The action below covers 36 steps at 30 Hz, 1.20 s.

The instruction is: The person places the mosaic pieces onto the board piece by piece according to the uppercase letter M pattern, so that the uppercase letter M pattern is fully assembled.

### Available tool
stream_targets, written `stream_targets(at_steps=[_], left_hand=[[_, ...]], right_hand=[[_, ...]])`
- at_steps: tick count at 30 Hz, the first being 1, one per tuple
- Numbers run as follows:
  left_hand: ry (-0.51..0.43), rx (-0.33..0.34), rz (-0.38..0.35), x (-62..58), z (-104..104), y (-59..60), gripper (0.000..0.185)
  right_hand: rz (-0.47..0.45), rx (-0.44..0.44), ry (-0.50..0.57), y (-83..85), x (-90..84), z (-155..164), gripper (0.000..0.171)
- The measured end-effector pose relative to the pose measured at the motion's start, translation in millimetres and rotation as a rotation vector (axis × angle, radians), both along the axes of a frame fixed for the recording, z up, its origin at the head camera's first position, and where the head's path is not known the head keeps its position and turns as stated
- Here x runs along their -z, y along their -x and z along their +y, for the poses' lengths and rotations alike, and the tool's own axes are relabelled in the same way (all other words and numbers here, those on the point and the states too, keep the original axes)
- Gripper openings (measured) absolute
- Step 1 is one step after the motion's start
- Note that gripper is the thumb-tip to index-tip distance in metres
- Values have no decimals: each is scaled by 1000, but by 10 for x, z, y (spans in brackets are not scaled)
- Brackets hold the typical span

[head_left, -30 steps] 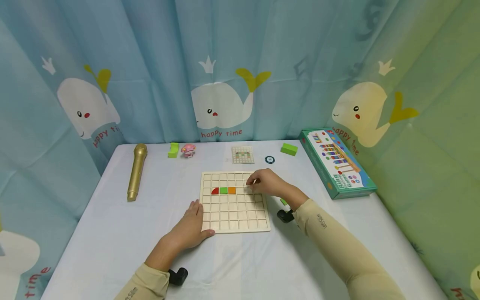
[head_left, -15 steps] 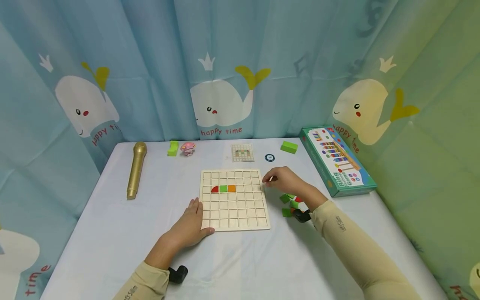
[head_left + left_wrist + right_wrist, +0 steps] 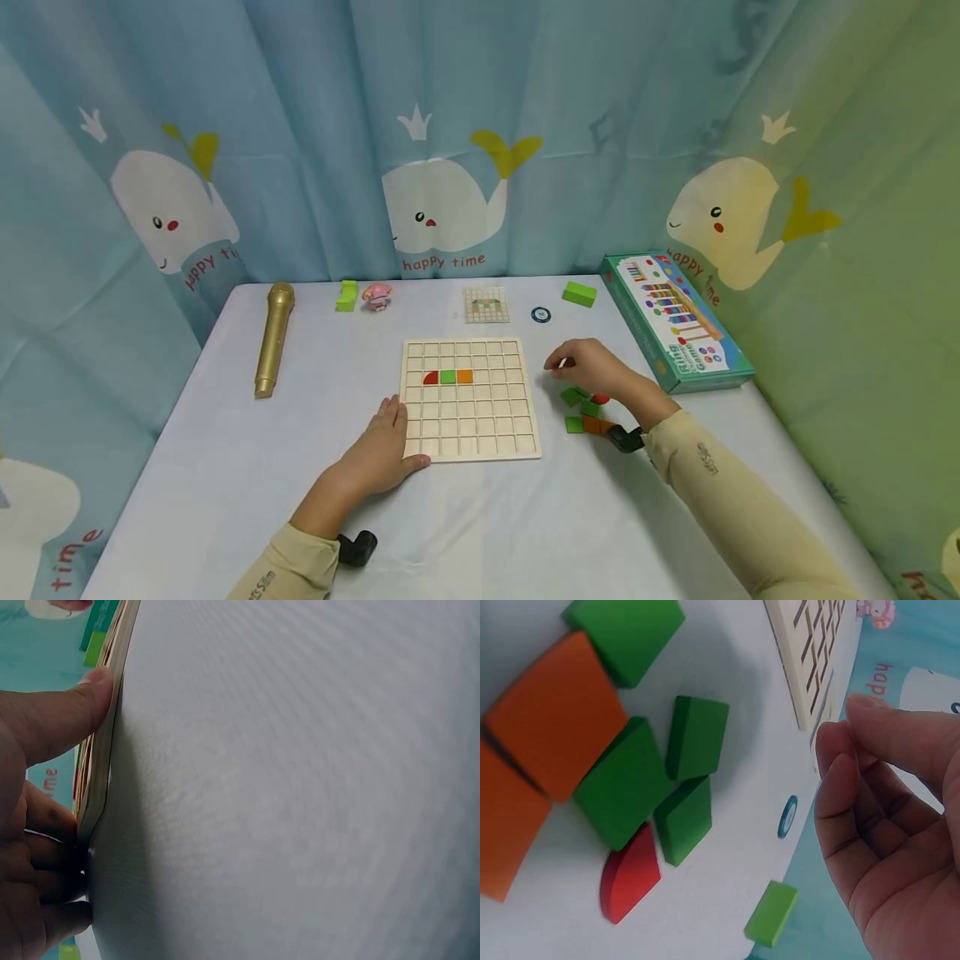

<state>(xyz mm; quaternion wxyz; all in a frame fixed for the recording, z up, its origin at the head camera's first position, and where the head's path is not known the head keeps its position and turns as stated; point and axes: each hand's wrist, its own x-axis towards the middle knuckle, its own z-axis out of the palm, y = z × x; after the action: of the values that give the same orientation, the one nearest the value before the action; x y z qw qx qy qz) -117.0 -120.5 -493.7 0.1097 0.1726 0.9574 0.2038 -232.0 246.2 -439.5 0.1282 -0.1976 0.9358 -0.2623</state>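
Note:
A square wooden grid board [image 3: 471, 423] lies mid-table. In one row sit a red quarter-round piece [image 3: 431, 378], a green square [image 3: 447, 377] and an orange square [image 3: 465, 377]. My left hand [image 3: 381, 457] rests at the board's lower left corner, fingers straight along the side edge and thumb on the near edge. Off the board's right side, my right hand [image 3: 592, 367] hovers with loosely bent fingers; nothing shows between thumb and fingertips. Below it are several loose green blocks [image 3: 624, 784], orange blocks [image 3: 559, 716] and a red quarter-round block [image 3: 632, 875].
Behind the board lie a printed pattern card [image 3: 486, 306], a round chip [image 3: 541, 315] and a green block [image 3: 579, 293]. A boxed ring game [image 3: 678, 325] stands at right. To the left are a gold microphone [image 3: 274, 340], a green notched block [image 3: 347, 296] and a pink figurine [image 3: 377, 297].
My right hand has moved rightward off the board toward the loose blocks, uncovering the board's right side and more of the pile. The left hand stays at the corner.

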Motion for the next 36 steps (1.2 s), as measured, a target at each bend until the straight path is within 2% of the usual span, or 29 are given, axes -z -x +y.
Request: stream_targets(at_steps=[11, 20, 29, 36], left_hand=[[15, -3, -4, -2, 10, 5, 95], [13, 2, -8, -12, -2, 19, 95], [-11, 12, -7, -2, -12, 4, 94], [-9, 13, -3, 3, -7, 0, 93]], right_hand=[[1, 16, 10, -81, -15, 170, 18], [-37, 88, -8, -110, -7, 307, 18], [-78, 130, -7, -149, 92, 440, 18], [-50, 124, 7, -136, 178, 532, 18]])
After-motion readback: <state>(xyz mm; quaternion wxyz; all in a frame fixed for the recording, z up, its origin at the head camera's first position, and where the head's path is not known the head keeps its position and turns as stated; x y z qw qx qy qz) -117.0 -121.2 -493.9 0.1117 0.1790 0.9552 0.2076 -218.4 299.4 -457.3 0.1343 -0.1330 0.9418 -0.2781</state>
